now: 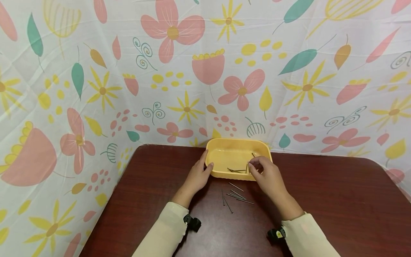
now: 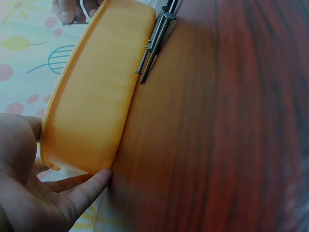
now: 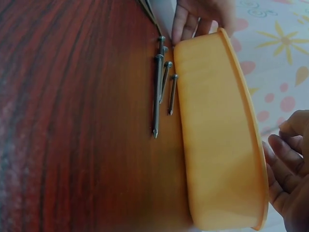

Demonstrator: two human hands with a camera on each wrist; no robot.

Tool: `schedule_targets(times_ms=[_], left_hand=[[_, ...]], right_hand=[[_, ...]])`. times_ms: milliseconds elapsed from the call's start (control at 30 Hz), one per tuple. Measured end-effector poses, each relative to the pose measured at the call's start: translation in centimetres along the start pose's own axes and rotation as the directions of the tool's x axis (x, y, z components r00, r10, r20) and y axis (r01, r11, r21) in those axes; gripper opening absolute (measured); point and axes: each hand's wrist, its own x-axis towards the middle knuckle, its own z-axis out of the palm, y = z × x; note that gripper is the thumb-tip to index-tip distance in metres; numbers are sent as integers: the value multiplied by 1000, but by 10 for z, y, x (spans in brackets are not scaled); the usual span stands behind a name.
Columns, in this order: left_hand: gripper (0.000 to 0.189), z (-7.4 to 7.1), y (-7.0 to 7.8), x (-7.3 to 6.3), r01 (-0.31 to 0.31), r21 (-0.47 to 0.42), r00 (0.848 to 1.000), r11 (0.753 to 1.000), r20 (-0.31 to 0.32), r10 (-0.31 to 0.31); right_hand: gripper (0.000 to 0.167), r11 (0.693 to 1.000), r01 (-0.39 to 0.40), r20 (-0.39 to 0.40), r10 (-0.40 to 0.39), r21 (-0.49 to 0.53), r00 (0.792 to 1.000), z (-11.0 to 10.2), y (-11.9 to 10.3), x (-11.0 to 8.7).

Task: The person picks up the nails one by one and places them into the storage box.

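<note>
A yellow plastic tray (image 1: 221,174) stands on the table, with several nails (image 1: 237,170) lying inside it. My left hand (image 1: 198,175) holds the tray's left end, its thumb and fingers spread round the corner. Over the tray's right side, my right hand (image 1: 268,176) pinches a nail (image 1: 247,167) between thumb and fingers; the nail also shows under the fingertips in the left wrist view. More loose nails (image 1: 237,195) lie on the table in front of the tray. The right wrist view shows the heads and points of these nails (image 3: 157,96) close beside the tray wall.
The dark red-brown wooden table (image 1: 327,185) reaches back to a white cloth (image 1: 276,117) printed with flowers and leaves. The cloth hangs right behind the tray and along the left. Black straps (image 1: 192,223) with cameras sit on both sleeves.
</note>
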Motion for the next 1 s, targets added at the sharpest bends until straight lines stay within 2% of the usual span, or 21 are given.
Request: schedule_targets(times_ms=[200,400,733,1000], left_hand=[[66,0,0,-1,1,1,1000,1000,-1,-1],[66,-1,1,-1,0,7,1000,1000,-3,0],[65,0,0,0,2,4,1000,1000,-6,-2],[65,0,-1,1,-1,7,1000,1000,-5,1]], right_hand=[[27,1000,-3,-7,3,20,1000,2,3,-3],[47,999,37,-21,-37,-6,999,1,5,-6],[51,997,82,5,-82,-14,997,-1,5,-11],[48,995,95,11,-95,-21,995,-3,4,-15]])
